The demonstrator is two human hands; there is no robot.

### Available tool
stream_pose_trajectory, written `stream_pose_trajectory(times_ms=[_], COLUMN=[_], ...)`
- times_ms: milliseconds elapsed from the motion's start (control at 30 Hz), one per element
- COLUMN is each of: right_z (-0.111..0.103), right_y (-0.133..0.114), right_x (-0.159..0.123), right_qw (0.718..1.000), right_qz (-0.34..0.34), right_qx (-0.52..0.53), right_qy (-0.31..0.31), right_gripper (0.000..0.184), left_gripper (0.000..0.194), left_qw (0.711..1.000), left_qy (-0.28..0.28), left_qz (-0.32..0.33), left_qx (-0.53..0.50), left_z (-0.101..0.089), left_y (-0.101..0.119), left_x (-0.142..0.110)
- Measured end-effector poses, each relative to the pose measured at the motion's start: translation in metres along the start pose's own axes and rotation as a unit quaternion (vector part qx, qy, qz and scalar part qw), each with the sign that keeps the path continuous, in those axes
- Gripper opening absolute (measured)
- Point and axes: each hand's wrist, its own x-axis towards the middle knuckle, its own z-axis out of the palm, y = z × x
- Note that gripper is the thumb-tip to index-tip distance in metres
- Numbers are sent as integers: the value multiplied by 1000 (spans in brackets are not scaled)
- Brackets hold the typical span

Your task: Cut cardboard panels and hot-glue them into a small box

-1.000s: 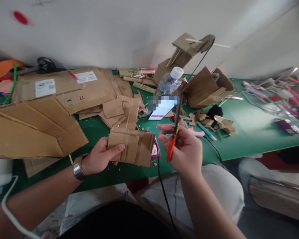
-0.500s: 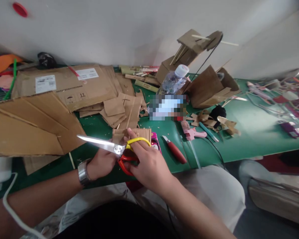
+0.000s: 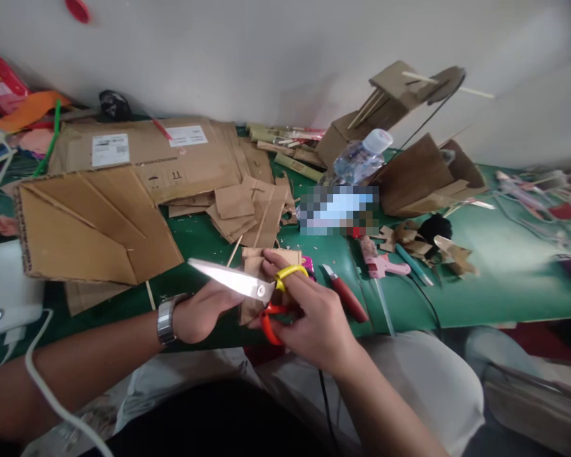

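My right hand [image 3: 318, 317] is closed round scissors [image 3: 261, 292] with yellow and red handle loops; the blades lie together and point left. Under its stretched forefinger is a small ridged piece of cardboard [image 3: 253, 311], close to the table's front edge. My left hand [image 3: 202, 314], with a metal watch on the wrist, reaches to the left edge of that cardboard. Its fingertips are behind the blades, so their grip is hidden. Just right of the cardboard a purple packet [image 3: 308, 264] peeks out. Beyond it lies a red-handled knife [image 3: 346, 295].
A folded cardboard panel [image 3: 95, 228] and cardboard scraps [image 3: 259, 216] lie to the left and behind. Rightward are a pink glue gun [image 3: 383, 263], a bottle [image 3: 359, 158] and a cardboard build [image 3: 409, 178]. A white power bank [image 3: 9, 285] with a cable is at far left.
The whole view has shifted, so most things appear further right. My left hand has drawn back towards the cardboard's left edge, showing more of the piece. The scissors stay in my right hand.
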Motion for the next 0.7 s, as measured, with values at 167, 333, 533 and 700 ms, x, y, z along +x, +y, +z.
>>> stream_pose_trajectory(times_ms=[167, 333, 533, 700], right_z=[-14, -20, -20, -19], right_y=[0, 0, 1, -1], right_x=[7, 10, 10, 9], right_qw=[998, 996, 995, 995], right_qz=[44, 66, 68, 86], right_qx=[44, 46, 60, 51], right_qy=[-18, -39, -40, -31], right_gripper=[42, 46, 35, 42], left_gripper=[35, 41, 51, 60], left_qw=[997, 994, 995, 996], left_qy=[-70, -98, -78, -62], left_qz=[-2, 0, -50, -49], left_qx=[-41, -50, -43, -31], left_z=[3, 2, 4, 6], left_y=[2, -3, 3, 6], left_x=[6, 7, 7, 7])
